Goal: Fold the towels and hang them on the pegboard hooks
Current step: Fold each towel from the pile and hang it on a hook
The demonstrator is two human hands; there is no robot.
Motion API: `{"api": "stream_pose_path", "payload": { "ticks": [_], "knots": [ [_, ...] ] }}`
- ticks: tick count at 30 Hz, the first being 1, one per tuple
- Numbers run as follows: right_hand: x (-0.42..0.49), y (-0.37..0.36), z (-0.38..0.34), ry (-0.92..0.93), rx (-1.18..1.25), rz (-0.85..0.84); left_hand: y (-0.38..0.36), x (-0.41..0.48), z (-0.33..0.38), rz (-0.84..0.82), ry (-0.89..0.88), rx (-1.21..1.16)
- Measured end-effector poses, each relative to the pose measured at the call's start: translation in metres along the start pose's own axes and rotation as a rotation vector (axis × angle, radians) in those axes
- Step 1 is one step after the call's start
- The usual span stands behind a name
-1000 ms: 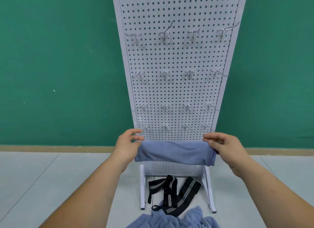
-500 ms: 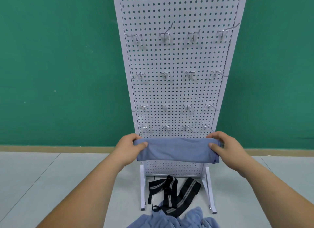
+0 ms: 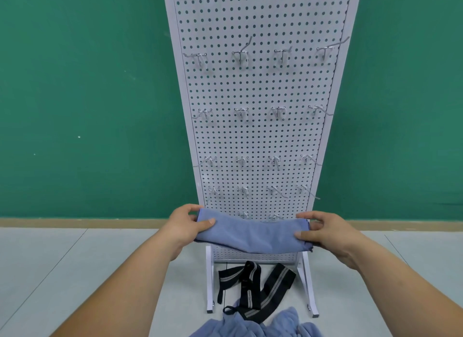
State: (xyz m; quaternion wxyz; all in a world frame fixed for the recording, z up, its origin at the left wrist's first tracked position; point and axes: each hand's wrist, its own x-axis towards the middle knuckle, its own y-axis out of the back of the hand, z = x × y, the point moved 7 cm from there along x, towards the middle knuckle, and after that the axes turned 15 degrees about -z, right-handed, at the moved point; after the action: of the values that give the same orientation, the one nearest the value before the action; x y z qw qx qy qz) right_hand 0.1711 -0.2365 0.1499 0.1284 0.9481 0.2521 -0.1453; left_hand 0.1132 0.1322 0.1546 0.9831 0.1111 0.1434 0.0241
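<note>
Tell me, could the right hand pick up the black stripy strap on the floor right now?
Probably not yet. The right hand grips one end of the folded blue towel, and the left hand grips the other. The strap lies lower, uncovered, by the pegboard.

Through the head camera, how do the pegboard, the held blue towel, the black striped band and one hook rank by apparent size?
1. pegboard
2. blue towel and black striped band: about alike, so unranked
3. hook

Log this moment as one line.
left hand: grips end of folded blue cloth towel | right hand: grips other end | towel: before white perforated pegboard, not hung
</note>
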Motion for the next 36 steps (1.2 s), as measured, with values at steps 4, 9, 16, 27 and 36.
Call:
{"api": "stream_pose_path", "payload": {
  "ticks": [4, 9, 16, 27, 36],
  "knots": [
    [0.007, 0.018, 0.011, -0.062, -0.055, 0.129, 0.008, -0.001, 0.0, 0.067, -0.02, 0.145],
    [0.009, 0.017, 0.008, -0.032, -0.07, 0.18, 0.001, -0.005, 0.011, 0.159, -0.01, 0.395],
    [-0.007, -0.013, -0.038, 0.146, -0.074, 0.332, -0.032, -0.008, 0.028, 0.124, -0.043, 0.268],
    [-0.018, -0.108, -0.064, 0.396, -0.317, 0.143, -0.099, -0.019, 0.034, -0.035, -0.052, -0.301],
    [-0.005, -0.064, -0.046, 0.258, -0.181, 0.346, -0.087, -0.018, 0.037, -0.058, -0.132, -0.465]
  ]
}}
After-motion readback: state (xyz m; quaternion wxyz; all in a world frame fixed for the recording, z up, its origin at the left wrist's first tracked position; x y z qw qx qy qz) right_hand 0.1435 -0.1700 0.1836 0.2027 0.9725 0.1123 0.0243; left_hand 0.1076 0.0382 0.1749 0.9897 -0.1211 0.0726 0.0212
